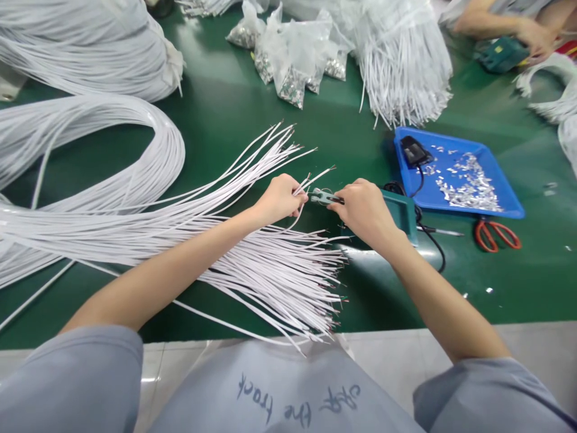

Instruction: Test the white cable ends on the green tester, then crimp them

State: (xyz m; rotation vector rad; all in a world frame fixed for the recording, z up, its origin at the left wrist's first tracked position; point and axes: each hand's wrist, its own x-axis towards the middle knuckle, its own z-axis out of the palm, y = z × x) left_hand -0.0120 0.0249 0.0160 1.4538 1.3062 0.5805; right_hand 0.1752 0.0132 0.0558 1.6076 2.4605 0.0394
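My left hand [280, 197] is closed round the end of a thin white wire [315, 178] that sticks out to the right of its fingers. My right hand [363, 207] pinches a small metal terminal piece [323, 196] right at that wire end. Both hands meet above the green table [252, 114]. A fanned bundle of white wires [279, 273] with stripped tips lies under my left forearm. A second fan of wires [252, 159] runs up and to the right behind my left hand. A small green box [403, 213] sits just behind my right hand.
A blue tray [511, 201] with loose metal terminals and a black device lies right. Orange-handled scissors [496, 234] rest below it. Plastic bags of terminals [293, 54] and wire bundles [401, 66] stand behind. Coiled wires [90, 150] fill the left. Another person's hand [532, 33] works top right.
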